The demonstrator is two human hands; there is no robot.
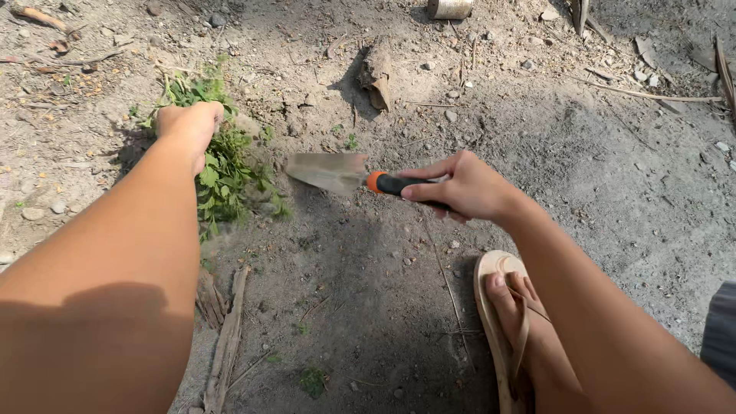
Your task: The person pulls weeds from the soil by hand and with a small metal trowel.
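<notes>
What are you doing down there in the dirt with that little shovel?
A person is crouched over bare, dusty ground. The left hand grips a clump of leafy green weeds growing in the soil. The right hand holds a small garden trowel by its black and orange handle, its metal blade pointing toward the weeds just above the dirt. A foot in a tan sandal rests nearby.

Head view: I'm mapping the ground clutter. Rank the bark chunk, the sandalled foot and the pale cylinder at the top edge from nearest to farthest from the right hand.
From the right hand:
1. Sandalled foot, just below it.
2. Bark chunk, up and left.
3. Pale cylinder, at the top edge.
</notes>
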